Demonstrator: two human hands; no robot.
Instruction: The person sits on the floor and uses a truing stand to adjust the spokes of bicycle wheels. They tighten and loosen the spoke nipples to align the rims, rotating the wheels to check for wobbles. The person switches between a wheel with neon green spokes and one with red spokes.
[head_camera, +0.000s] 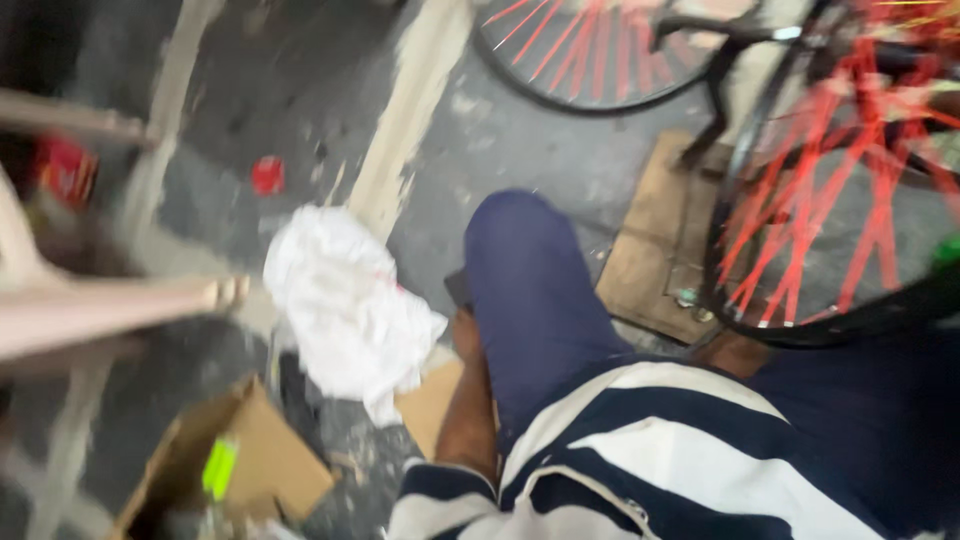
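Note:
The view is blurred. My left hand (463, 335) reaches down beside my left knee in blue trousers (530, 290). It touches a small dark thing (456, 287) that is mostly hidden, so its grip is unclear. A crumpled white cloth (345, 300) lies on the floor just left of that hand. Only a brown patch of my right hand (735, 352) shows past my thigh, close under the rim of a bicycle wheel with red spokes (830, 220). Its fingers are hidden.
A second red-spoked wheel (590, 50) stands at the top. A flat cardboard sheet (650, 240) lies under the bicycle. An open cardboard box (250, 465) holds a green thing (219, 467). Pale furniture bars (110, 310) cross the left side. A red cap (267, 175) lies on the grey floor.

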